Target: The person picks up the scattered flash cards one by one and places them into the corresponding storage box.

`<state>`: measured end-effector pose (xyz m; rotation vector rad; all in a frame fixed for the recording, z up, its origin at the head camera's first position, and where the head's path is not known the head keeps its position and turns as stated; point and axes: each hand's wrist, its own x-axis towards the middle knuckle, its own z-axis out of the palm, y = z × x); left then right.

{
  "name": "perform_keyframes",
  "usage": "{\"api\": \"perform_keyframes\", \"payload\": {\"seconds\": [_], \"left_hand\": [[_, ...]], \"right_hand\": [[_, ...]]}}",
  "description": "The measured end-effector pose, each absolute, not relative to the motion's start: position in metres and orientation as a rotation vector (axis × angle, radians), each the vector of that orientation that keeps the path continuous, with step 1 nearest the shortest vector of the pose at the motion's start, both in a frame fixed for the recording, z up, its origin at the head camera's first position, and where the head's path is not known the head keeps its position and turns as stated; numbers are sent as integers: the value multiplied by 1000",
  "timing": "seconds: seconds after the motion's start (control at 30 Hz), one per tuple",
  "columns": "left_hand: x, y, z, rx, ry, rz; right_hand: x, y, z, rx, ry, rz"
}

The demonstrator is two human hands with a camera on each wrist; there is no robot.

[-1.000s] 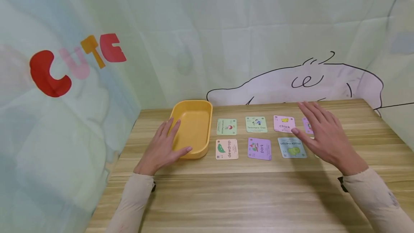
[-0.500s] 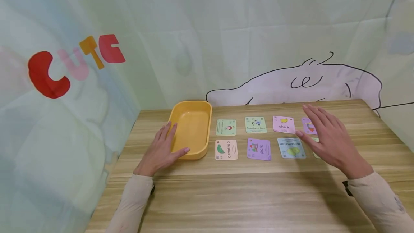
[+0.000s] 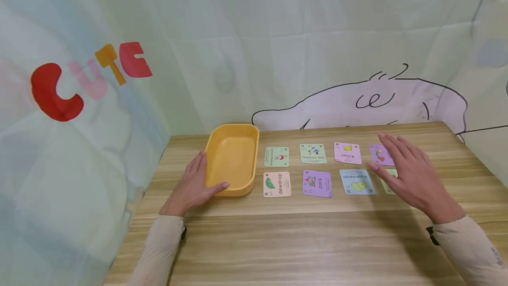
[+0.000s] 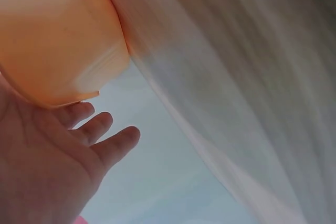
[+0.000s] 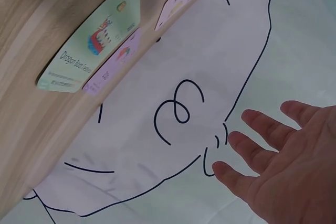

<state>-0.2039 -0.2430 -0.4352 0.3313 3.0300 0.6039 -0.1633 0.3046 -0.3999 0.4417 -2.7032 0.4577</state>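
My left hand (image 3: 188,184) is at the left side of a yellow tray (image 3: 255,158), fingers extended along its outer wall and thumb near the front rim. In the left wrist view the fingers are straight beside the tray's wall (image 4: 63,40). Over the right end of the card rows hovers my right hand (image 3: 412,178), fingers straight and nothing held. It partly covers a purple card (image 3: 381,155) and a pale green card (image 3: 387,184). The right wrist view shows that green card (image 5: 97,40) reads "Dragon Boat Festival". Nearest on its left are the pink chick card (image 3: 347,152) and blue muskmelon card (image 3: 357,182).
Right of the tray lie the green Lantern Festival card (image 3: 277,156), Teachers' Day card (image 3: 313,153), peach dewdrop card (image 3: 277,184) and purple park card (image 3: 317,183), all flat in two rows. The wooden table (image 3: 293,242) meets a printed cloth backdrop (image 3: 301,47) behind.
My right hand has moved right and slightly nearer, uncovering more of the purple and green cards. My left hand has shifted slightly left, its fingers no longer over the tray's rim. Tray and cards stay put.
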Motion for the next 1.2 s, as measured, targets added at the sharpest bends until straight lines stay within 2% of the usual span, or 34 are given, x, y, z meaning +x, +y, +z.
{"api": "perform_keyframes", "payload": {"seconds": [1.2], "left_hand": [[-206, -248, -432, 299, 2921, 691]], "right_hand": [[-168, 334, -417, 326, -2869, 466]]}}
